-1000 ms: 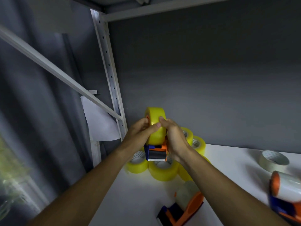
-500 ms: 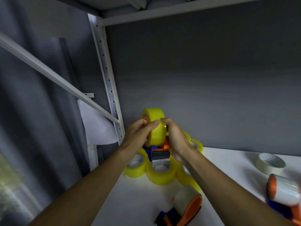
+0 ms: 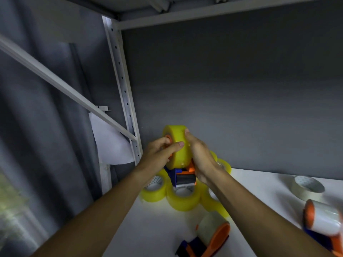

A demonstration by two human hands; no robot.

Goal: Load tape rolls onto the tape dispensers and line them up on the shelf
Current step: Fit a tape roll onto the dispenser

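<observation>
At the bottom edge of the frame, right of centre, a tape dispenser (image 3: 206,242) with an orange handle and a pale roll on it lies on its side on the white shelf (image 3: 152,229). At the lower right edge a second loaded dispenser (image 3: 323,225), blurred, shows an orange hub, a whitish roll and a blue-and-orange body. Both forearms reach up from the bottom corners toward the middle of the frame.

Past the near dispenser, a cluster of yellow tape rolls (image 3: 182,198) lies flat on the shelf, touching one another, in the middle of the frame below the hands. To the right, well apart from them, a single pale roll (image 3: 307,187) lies flat near the back wall.

Above the cluster, both hands hold a third dispenser (image 3: 181,176), blue and orange with a dark roller, lifted off the shelf. A yellow roll (image 3: 176,145) sits upright on its orange hub. The left hand (image 3: 159,154) grips the left side of this roll, its thumb laid across the yellow band and its fingers curled at the hub. The right hand (image 3: 199,156) wraps the right side of the roll and the dispenser body, fingertips at the roll's top edge.

Behind stands a grey back wall. A perforated metal upright (image 3: 122,89) rises at centre left, with a diagonal brace (image 3: 61,86) crossing the left of the frame and a white sheet (image 3: 109,145) hanging behind it.
</observation>
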